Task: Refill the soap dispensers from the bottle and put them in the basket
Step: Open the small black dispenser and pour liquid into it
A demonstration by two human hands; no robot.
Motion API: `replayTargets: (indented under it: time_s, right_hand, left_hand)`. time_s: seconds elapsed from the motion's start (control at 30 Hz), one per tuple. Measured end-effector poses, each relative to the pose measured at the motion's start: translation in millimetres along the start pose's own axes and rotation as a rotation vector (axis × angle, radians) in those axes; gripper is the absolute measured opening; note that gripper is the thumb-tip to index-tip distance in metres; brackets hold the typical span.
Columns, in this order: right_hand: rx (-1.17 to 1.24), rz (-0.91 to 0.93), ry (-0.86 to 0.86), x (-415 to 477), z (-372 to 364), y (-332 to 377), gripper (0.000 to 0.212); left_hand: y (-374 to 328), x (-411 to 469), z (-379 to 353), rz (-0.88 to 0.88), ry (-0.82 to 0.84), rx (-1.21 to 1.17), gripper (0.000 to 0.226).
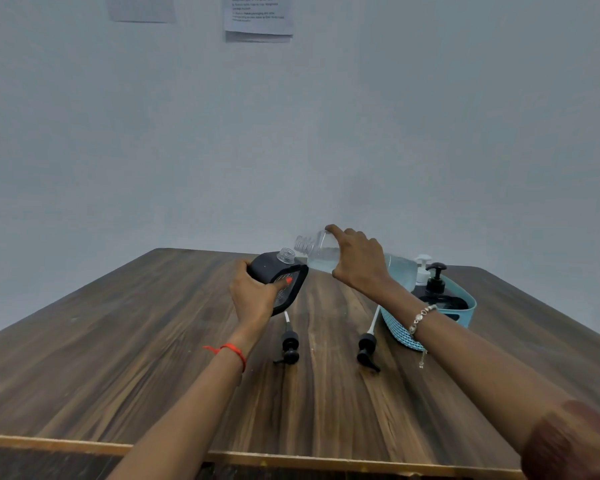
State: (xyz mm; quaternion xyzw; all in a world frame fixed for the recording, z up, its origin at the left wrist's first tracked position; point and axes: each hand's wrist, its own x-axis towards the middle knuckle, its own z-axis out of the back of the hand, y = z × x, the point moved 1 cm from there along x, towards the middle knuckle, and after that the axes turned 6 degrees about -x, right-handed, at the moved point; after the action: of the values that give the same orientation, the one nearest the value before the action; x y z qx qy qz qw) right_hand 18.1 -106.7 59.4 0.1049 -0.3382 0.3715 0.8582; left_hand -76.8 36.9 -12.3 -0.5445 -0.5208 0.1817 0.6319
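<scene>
My left hand [253, 296] grips a black soap dispenser [280, 277] with its pump off; it is tilted, its clear threaded neck pointing up and right. My right hand [357, 261] holds a clear plastic bottle [317, 252] tipped nearly level, its open mouth just above and right of the dispenser's neck. A little clear liquid lies inside the bottle. No stream shows between the two mouths. Two black pump heads [289, 348] [367, 351] with white tubes lie on the table in front of me.
A light blue perforated basket [470, 306] stands at the right, behind my right forearm. In it are a black dispenser with a pump [436, 282] and a white pump top [423, 268]. The wooden table [136, 341] meets a pale wall; papers [258, 15] hang high on it.
</scene>
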Motion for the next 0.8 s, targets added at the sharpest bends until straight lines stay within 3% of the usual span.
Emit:
replayTargets:
  time_s: [0.8]
  right_hand:
    - [-0.137, 0.056, 0.009, -1.6, 3.7, -6.2, 0.066]
  left_hand:
    - [-1.3, -11.7, -9.0, 0.003, 0.028, -0.019, 0.051]
